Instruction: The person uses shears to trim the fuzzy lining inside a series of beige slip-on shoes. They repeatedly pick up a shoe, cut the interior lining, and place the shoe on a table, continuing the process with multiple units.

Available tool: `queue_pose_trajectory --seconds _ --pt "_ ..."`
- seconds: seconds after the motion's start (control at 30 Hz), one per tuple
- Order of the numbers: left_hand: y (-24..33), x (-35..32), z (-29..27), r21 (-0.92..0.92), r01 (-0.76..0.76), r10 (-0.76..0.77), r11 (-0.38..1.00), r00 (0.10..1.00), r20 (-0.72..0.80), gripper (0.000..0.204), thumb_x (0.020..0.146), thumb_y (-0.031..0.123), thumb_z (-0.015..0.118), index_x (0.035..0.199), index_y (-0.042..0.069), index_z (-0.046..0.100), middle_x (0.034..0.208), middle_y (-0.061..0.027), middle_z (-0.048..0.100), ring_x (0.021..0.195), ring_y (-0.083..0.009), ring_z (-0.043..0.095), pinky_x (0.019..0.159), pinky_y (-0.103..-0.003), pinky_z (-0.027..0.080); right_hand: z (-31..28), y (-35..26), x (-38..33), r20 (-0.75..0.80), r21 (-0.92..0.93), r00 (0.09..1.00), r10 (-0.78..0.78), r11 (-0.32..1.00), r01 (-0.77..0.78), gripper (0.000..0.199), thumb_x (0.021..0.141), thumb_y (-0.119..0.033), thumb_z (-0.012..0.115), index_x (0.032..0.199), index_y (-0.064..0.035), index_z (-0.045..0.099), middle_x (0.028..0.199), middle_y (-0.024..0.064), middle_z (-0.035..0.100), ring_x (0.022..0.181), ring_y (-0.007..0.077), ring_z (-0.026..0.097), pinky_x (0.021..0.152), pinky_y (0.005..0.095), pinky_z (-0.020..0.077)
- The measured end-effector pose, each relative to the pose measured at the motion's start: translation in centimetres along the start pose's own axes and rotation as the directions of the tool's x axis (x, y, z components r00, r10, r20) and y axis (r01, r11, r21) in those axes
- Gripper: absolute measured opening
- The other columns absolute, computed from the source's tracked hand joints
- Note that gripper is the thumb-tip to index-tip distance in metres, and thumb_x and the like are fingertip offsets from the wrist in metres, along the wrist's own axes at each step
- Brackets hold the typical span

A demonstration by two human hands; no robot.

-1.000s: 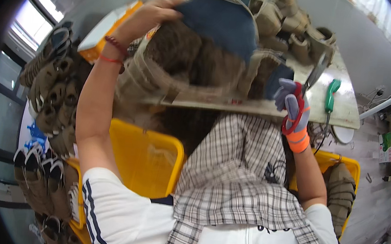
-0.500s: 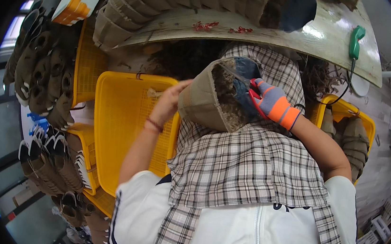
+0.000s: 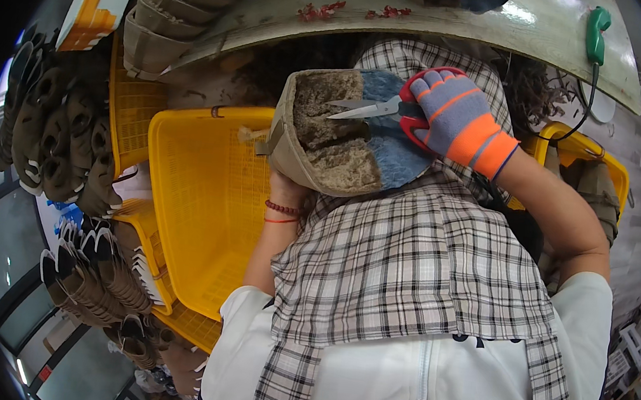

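Below the desk (image 3: 464,24) edge, I see my gloved right hand (image 3: 458,121) gripping scissors (image 3: 373,110) over a slipper (image 3: 343,132) above the yellow basket (image 3: 203,203); left hand hidden beneath it, fingers' state unclear.

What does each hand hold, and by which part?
The right hand holds scissors by the red handles. The left hand, mostly hidden, holds the shoe upper from underneath.

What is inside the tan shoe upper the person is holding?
Fuzzy brown lining fills the shoe upper, and the scissors in the right hand point into it. The left hand is mostly hidden beneath.
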State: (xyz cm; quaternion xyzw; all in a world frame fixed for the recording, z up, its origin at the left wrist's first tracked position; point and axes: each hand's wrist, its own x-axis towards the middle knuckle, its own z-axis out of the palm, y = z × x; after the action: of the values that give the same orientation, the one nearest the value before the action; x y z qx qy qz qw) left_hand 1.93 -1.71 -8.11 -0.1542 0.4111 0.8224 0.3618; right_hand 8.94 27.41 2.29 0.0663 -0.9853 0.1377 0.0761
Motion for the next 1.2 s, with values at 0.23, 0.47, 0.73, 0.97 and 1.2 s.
queue_pose_trajectory --seconds 0.23,0.47,0.73,0.97,1.2 --pt "0.0 -0.3 1.0 0.056 -0.018 0.024 0.998 0.994 -0.106 0.056 0.095 0.046 0.037 0.141 0.015 0.031 0.145 -0.0055 0.029 0.132 -0.0227 0.029 0.107 -0.041 0.029 1.0 -0.6 2.1 0.093 -0.108 0.990 -0.111 0.987 0.120 0.033 0.073 -0.035 0.068 0.092 -0.0091 0.060 0.086 0.0090 0.059 0.080 0.0240 0.058 0.070 0.0346 0.0464" --pt "1.0 -0.6 4.5 -0.098 -0.008 -0.022 0.995 0.953 -0.302 0.049 0.096 0.037 0.042 0.138 0.013 0.035 0.139 -0.0043 0.039 0.128 -0.0172 0.035 0.109 -0.039 0.027 1.4 -1.1 2.8 0.109 -0.178 0.988 -0.109 0.976 0.127 0.031 0.076 -0.037 0.064 0.090 -0.0089 0.061 0.083 0.0079 0.061 0.078 0.0230 0.059 0.068 0.0337 0.0472" --pt "1.6 -0.1 -2.0 0.028 0.091 -0.087 0.995 0.989 -0.119 0.040 0.087 0.020 0.061 0.123 0.009 0.050 0.117 -0.0051 0.058 0.115 -0.0187 0.049 0.099 -0.038 0.041 -0.1 0.4 1.2 0.105 0.005 0.994 0.043 0.999 -0.044 0.032 0.075 -0.036 0.067 0.092 -0.0102 0.061 0.084 0.0083 0.063 0.078 0.0248 0.061 0.072 0.0344 0.0483" --pt "5.4 -1.0 -2.2 0.303 0.408 -0.440 0.861 0.897 0.044 0.028 0.076 0.007 0.068 0.102 0.005 0.060 0.084 -0.0161 0.067 0.067 -0.0295 0.067 0.042 -0.042 0.052 1.3 -2.2 -0.4 0.179 0.106 0.983 0.038 0.993 -0.057 0.031 0.075 -0.036 0.065 0.092 -0.0105 0.063 0.081 0.0070 0.063 0.079 0.0244 0.061 0.071 0.0347 0.0469" --pt "4.3 -0.8 -5.4 0.339 0.419 -0.460 0.842 0.887 0.047 0.027 0.082 0.019 0.066 0.105 0.006 0.060 0.094 -0.0093 0.065 0.077 -0.0214 0.065 0.060 -0.035 0.056 4.4 -3.6 0.6 0.278 0.078 0.957 0.085 0.991 -0.111 0.029 0.078 -0.039 0.060 0.089 -0.0122 0.065 0.081 0.0064 0.064 0.077 0.0213 0.062 0.064 0.0339 0.0479"
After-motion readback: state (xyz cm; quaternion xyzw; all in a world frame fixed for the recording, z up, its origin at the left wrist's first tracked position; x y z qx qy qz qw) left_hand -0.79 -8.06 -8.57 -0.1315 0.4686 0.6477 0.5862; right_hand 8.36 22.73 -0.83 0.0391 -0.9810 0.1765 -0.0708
